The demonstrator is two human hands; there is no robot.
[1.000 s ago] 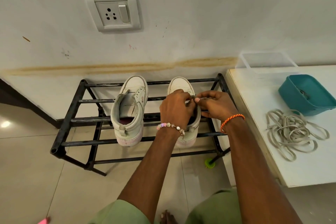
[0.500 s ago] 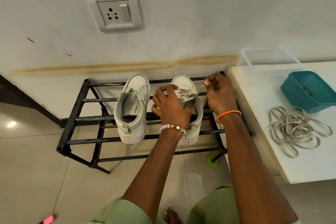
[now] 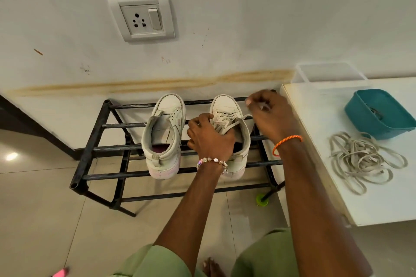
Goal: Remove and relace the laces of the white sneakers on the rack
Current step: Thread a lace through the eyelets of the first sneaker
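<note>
On the black rack, the left hand grips the laced right sneaker at its opening while the right hand, fingers curled, pinches its lace taut just beside the toe.

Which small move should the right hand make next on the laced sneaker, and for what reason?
Probably keep drawing the lace out to the right until it leaves its eyelet. The right hand pinches it up beside the right sneaker, and the left hand grips that shoe's collar. Its front rows are still laced, while the left sneaker is already bare.
</note>
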